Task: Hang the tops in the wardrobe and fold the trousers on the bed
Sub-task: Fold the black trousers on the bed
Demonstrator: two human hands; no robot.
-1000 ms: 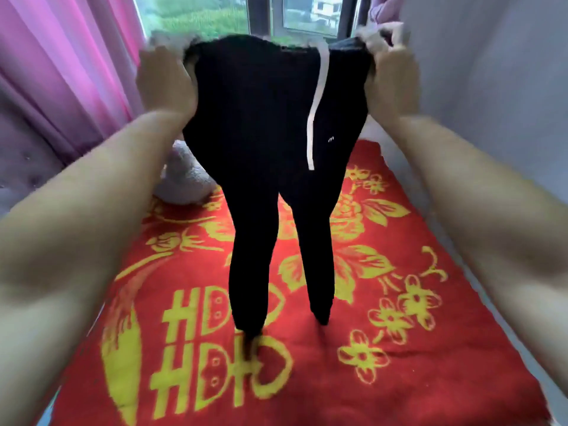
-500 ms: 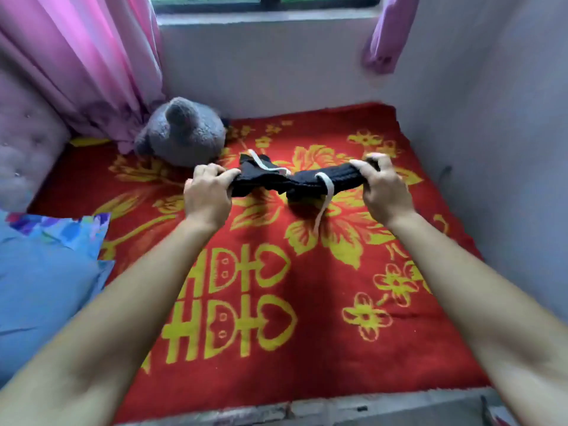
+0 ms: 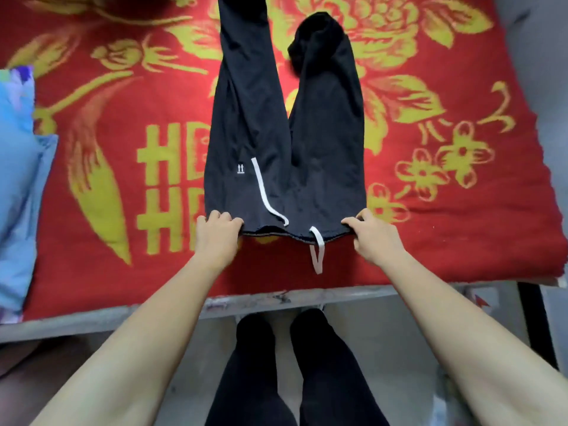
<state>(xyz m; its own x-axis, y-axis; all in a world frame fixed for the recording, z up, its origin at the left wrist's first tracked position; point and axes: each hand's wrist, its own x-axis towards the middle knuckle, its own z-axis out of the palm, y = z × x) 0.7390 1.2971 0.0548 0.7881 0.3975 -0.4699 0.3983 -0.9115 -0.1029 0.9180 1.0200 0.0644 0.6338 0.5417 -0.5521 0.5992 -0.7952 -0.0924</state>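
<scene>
Red blanket carries black trousers, legs running far; left hand and right hand pinch the near waistband corners.

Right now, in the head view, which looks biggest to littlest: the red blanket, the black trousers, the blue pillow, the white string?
1. red blanket
2. black trousers
3. blue pillow, though the frame cuts it off
4. white string
</scene>
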